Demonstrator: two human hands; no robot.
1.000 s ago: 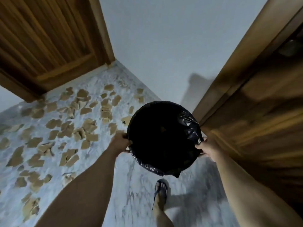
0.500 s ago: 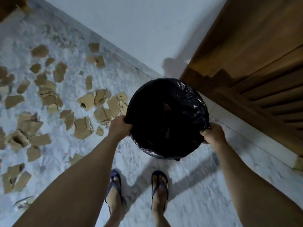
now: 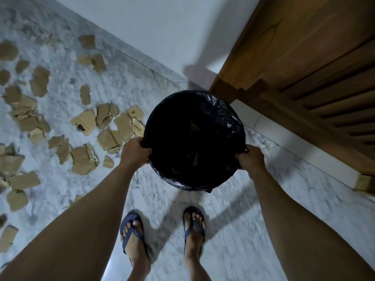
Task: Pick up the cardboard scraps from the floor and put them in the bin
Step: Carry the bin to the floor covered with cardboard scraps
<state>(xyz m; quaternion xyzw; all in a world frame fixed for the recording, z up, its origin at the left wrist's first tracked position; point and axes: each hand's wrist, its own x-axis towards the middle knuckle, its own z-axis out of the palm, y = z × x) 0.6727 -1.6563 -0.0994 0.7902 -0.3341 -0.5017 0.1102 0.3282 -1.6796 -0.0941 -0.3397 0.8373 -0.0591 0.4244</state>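
A round bin point(image 3: 233, 120) lined with a black plastic bag is in front of me, its dark inside facing up. My left hand point(image 3: 135, 153) grips its left rim and my right hand point(image 3: 251, 159) grips its right rim. Several brown cardboard scraps point(image 3: 84, 122) lie scattered over the marble floor to the left of the bin, some touching each other; one nearest the bin reads "PICO" point(image 3: 138, 127).
A wooden door point(image 3: 316, 63) and its frame stand at the right, close behind the bin. A white wall point(image 3: 162, 27) runs along the back. My two feet in blue flip-flops point(image 3: 132, 238) stand on the marble floor point(image 3: 243, 230) below the bin.
The view has tilted down and both feet now show. The bin, still held by both hands, has come lower and closer to the scraps and the door frame.
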